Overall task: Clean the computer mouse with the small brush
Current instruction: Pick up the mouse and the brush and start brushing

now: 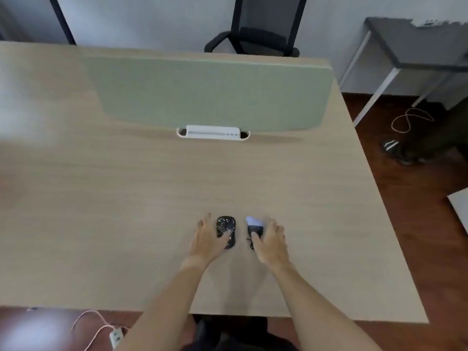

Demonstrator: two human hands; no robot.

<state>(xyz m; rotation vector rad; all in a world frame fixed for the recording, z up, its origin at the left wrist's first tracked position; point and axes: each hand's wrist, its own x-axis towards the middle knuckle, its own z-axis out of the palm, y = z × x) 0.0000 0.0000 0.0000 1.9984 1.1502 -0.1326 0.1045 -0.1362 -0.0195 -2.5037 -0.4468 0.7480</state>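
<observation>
While both hands are reaching onto the wooden surface (pixel 152 198), this is how things are lying:

Left hand: the left hand (pixel 207 239) is resting spread and loose beside the computer mouse (pixel 226 230), thumb lying over the mouse's near end, fingers fanning along its left side; it is touching rather than clamping, probably to keep the mouse from sliding once brushing starts

Right hand: the right hand (pixel 271 240) is curling over the small brush (pixel 254 228), thumb pressing on its dark body; the grasp is looking half-closed, and whether the brush is already lifted clear cannot be told

Brush: the dark body is lying just right of the mouse, a pale tip pointing away from the person, blurred; the far fingers are hiding its right edge

Mouse: black, flecked with pale specks that are likely the dirt to be removed, sitting flat between the two hands, near the front edge

Stage: judging from the specks, cleaning is not yet begun; the hands are taking up their roles, one steadying, one taking the tool

Further out: a green divider panel (pixel 210 92) is standing across the middle, a white cable tray (pixel 212 133) sitting at its foot, a black chair (pixel 263 24) beyond
</observation>
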